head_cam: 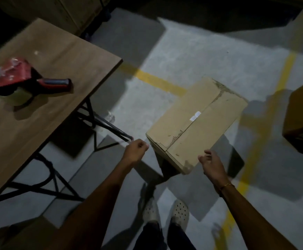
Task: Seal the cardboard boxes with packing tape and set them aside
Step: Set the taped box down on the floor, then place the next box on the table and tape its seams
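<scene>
Your left hand (136,149) hangs just left of box (196,123), fingers curled into loose fist, nothing held. Your right hand (211,162) sits at box's near right corner, fingers relaxed and spread, gripping nothing; contact with cardboard unclear. Box flaps closed, white label on centre seam; whether box rests on something or hangs free unclear. Tape gun (23,82), red with dark handle, lies on wooden table (57,60) to your left, well apart from box. Second box (302,116) at right edge. Yellow lines (158,81) cross grey floor.
</scene>
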`<state>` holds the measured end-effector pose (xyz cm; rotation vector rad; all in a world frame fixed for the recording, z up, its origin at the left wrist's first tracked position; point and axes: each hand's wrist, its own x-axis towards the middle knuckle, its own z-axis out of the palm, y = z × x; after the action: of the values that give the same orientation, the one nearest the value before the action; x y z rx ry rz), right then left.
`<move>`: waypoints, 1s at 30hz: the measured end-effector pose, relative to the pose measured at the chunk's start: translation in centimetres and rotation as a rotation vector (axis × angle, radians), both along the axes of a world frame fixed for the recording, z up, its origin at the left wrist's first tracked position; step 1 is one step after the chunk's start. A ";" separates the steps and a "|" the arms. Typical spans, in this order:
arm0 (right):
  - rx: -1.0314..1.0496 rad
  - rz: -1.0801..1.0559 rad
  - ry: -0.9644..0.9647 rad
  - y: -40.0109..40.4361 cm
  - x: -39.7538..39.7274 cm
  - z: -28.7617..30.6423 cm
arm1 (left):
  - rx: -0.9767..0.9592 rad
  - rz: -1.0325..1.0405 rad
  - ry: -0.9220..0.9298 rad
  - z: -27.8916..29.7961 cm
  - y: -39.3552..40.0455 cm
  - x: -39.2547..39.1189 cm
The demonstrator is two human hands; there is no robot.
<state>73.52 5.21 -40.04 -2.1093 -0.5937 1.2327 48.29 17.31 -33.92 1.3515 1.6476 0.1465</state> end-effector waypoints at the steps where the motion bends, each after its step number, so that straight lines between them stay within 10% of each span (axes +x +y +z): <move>1: 0.000 -0.036 -0.019 0.4 0.4 -1.9 | 0.014 -0.030 0.016 -1.8 1.4 1.1; 8: 0.044 -0.407 0.178 1.9 0.2 -13.4 | 0.149 -0.287 0.395 -13.9 9.8 7.3; 15: 0.220 -0.435 0.106 2.9 -1.2 -16.1 | 0.070 -0.364 0.249 -19.7 13.9 8.3; 30: 0.352 -0.324 -0.134 4.7 1.8 2.5 | 0.471 -0.404 0.377 3.6 13.5 12.2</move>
<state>75.27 9.88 -37.51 -1.9046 -0.4636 0.7519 60.52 30.78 -30.33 2.1520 1.6611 0.0408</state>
